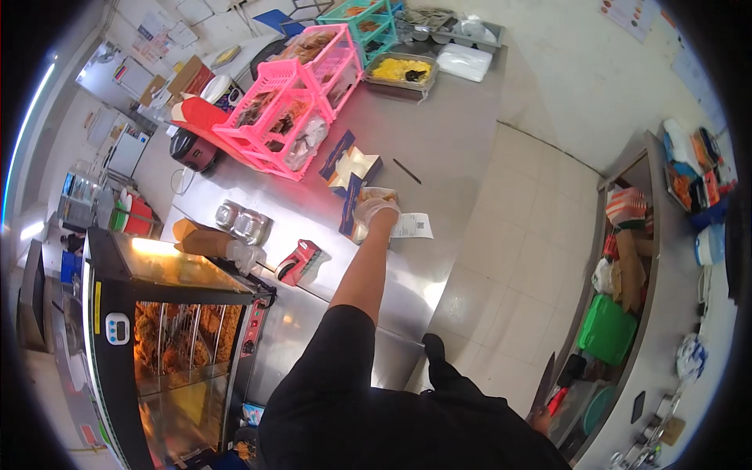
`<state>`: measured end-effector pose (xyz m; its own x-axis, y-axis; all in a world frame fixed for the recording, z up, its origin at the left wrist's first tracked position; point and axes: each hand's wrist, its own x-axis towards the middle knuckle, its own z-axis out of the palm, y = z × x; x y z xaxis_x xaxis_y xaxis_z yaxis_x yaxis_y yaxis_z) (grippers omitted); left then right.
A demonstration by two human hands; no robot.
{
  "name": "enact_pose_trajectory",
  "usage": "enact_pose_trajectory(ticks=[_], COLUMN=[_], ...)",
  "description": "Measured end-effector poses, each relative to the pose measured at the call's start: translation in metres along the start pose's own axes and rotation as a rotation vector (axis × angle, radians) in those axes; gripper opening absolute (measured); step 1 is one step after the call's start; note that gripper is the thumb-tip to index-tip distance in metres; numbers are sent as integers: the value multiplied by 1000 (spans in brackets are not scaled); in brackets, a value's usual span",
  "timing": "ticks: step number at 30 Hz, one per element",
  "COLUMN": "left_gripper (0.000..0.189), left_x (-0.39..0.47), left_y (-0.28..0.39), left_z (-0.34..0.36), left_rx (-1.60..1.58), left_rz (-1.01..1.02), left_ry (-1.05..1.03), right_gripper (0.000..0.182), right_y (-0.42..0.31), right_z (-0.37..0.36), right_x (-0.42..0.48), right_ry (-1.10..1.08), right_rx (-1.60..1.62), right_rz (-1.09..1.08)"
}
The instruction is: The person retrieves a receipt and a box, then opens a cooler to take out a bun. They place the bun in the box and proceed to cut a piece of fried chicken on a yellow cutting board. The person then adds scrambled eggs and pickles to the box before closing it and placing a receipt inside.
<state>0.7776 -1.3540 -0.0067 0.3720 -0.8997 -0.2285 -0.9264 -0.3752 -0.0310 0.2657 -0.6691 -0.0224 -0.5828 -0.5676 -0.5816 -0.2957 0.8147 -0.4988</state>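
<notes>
My left hand (378,212), in a clear plastic glove, reaches down over an open paper food carton (351,205) with fried food in it. Its fingertips are hidden, so what they grip cannot be told. Just beyond stands a second open carton (352,167), dark outside and pale inside. A printed receipt (416,225) lies right beside my wrist. Low at the right, my right hand (540,420) is partly hidden by my dark sleeve. A long knife blade (544,379) rises from it, and the hand seems closed on the knife.
Pink basket racks (294,117) with bagged items stand on the steel table (452,129). A dark stick (407,171), a red tape dispenser (298,262) and clear plastic containers (242,222) lie around the cartons. A heated display cabinet (176,329) holds fried chicken at left; shelving (640,235) runs along the right.
</notes>
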Motion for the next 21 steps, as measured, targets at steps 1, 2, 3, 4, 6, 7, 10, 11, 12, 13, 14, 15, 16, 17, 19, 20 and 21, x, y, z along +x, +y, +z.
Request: enact_pose_trajectory(ticks=[1, 2, 3, 4, 6, 7, 10, 11, 12, 13, 14, 15, 16, 17, 19, 20, 21], left_gripper=[69, 72, 74, 75, 73, 63, 25, 17, 19, 22, 26, 26, 26, 26, 30, 34, 37], left_x=[-11, -27, -29, -27, -7, 7, -50, -60, -103, -142, -187, -237, -287, -327, -382, -396, -425], left_y=[12, 19, 17, 22, 13, -23, -10, -14, -6, -1, -4, -33, -70, -109, -178, -221, -266], left_z=[-17, -31, -41, -45, -23, 12, 24, 29, 12, -9, -40, -73, -88, -74, -30, 11, 55], left_rx=[-7, -188, -184, -181, -134, 41, 547, 905, 569, 126, -230, -410, -602, -705, -1020, -846, -662], left_rz=[8, -21, -18, -9, 56, 138, 82, -132, 94, 267, 334, 361, 393, 379, 260, 185, 39], left_ry=[-4, -7, 3, 6, 144, 400, 815, 1084, 903, 685, 477, 371, 274, 358, 407, 456, 506], right_gripper=[23, 28, 34, 35, 37, 28, 33, 35, 36, 38, 40, 42, 44, 45, 49, 51, 53], right_y=[6, 11, 16, 29, 23, -30, -36, -70, -86, -107, -129, -150, -175, -199, -243, -264, -301], right_z=[0, 3, 3, 7, 3, 1, 2, 6, 16, 26, 35, 46, 54, 63, 89, 99, 109], right_x=[2, 4, 15, 25, 55, 59, 116, 126, 117, 113, 104, 99, 97, 94, 87, 78, 73], right_ry=[16, 57, 86, 123, 27, 25, 30, 50, 102, 143, 171, 184, 186, 166, 128, 74, -79], right_rx=[-44, -122, -208, -282, -410, -366, -458, -474, -452, -413, -353, -279, -219, -172, -68, -25, -20], right_rz=[-36, -76, -136, -187, -191, -317, -580, -583, -537, -523, -520, -539, -571, -614, -695, -739, -816])
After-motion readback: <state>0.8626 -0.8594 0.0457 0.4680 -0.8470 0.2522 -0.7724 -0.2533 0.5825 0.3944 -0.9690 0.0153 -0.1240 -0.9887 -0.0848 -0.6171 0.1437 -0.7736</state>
